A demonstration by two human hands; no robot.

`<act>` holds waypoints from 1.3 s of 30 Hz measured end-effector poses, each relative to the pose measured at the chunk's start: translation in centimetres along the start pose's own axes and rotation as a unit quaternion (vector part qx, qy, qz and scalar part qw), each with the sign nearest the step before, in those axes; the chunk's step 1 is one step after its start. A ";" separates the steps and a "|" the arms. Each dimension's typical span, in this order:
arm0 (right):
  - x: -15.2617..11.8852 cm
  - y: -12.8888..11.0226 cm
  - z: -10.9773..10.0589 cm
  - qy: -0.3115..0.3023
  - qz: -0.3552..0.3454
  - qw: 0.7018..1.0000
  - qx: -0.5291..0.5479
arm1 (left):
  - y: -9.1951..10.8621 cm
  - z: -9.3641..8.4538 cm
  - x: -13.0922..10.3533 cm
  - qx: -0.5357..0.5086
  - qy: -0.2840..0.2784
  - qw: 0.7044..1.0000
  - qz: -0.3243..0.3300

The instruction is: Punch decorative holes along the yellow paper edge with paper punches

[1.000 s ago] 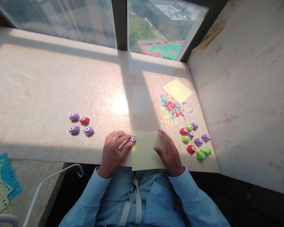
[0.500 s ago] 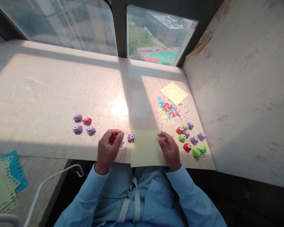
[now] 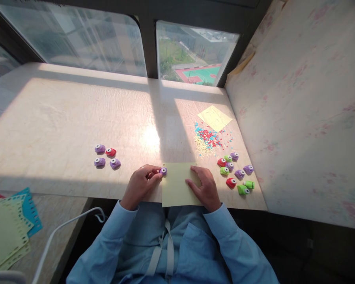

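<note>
My left hand (image 3: 142,183) pinches a small purple craft punch (image 3: 163,171) between thumb and fingers. The punch sits at the upper left edge of a pale yellow sheet of paper (image 3: 177,187). On the right part of that sheet rests my right hand (image 3: 204,186), its thumb and fingers apart and touching the paper. The sheet lies flat at the table's front edge, its lower edge reaching slightly past it. Small punched marks show near its top corners.
Purple and red punches (image 3: 110,152) stand on the left. Several red, green and purple punches (image 3: 231,182) stand on the right. Beyond them lie colourful paper bits (image 3: 207,138) and a yellow square (image 3: 215,118). Hole-edged sheets (image 3: 8,225) and a white cable (image 3: 51,236) are at lower left.
My left hand has moved right and closed on the purple punch. My right hand has shifted left and come down onto the yellow sheet. The camera view has tilted slightly.
</note>
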State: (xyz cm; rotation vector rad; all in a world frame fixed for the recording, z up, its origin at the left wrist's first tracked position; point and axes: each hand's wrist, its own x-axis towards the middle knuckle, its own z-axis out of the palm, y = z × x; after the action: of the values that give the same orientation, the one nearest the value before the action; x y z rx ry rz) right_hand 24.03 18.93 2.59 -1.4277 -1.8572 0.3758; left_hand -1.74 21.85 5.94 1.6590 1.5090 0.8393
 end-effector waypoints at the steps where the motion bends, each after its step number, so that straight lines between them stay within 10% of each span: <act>1: 0.0 0.0 0.0 -0.001 -0.003 1.000 -0.003 | 0.0 0.2 0.0 0.002 0.004 1.000 -0.007; 10: 0.1 -0.3 -0.2 0.021 -0.004 0.999 0.032 | 0.2 -0.1 0.1 -0.062 -0.021 0.996 -0.058; 16: -0.5 0.1 -0.4 0.093 0.127 0.973 0.171 | 0.8 -0.7 0.3 -0.163 0.014 0.980 -0.112; 39: -0.4 -0.1 -0.5 0.077 0.172 0.968 0.168 | 2.0 1.1 3.3 -0.015 -0.048 0.983 -0.174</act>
State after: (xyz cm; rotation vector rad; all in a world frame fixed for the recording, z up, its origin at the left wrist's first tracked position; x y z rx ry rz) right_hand 24.33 18.42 2.82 -1.4903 -1.3442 0.6941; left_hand 0.58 24.94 7.06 1.3384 1.6467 0.5817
